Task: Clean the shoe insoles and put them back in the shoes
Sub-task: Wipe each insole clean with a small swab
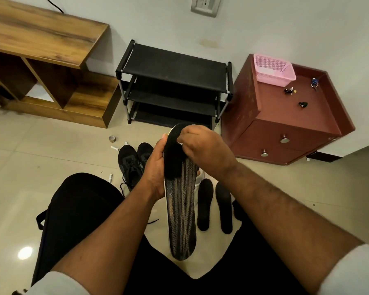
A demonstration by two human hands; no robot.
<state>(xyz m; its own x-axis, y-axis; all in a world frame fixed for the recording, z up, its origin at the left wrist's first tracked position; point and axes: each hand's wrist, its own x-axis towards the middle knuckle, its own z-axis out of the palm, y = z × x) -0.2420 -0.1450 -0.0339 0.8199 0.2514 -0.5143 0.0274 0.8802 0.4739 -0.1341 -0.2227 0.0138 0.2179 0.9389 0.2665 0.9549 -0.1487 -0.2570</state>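
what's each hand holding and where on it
The left hand grips the patterned shoe by its side near the front. The right hand pinches the black insole at its upper end.

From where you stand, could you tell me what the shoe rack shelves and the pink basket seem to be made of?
The shoe rack shelves look like matte black fabric stretched between black rails, on grey, probably metal, posts with black corner joints. The pink basket looks like moulded plastic: its walls are a fine, regular lattice with a smooth solid rim.

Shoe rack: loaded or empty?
Empty as far as visible: the black shoe rack has bare shelves; the black sneakers sit on the floor in front.
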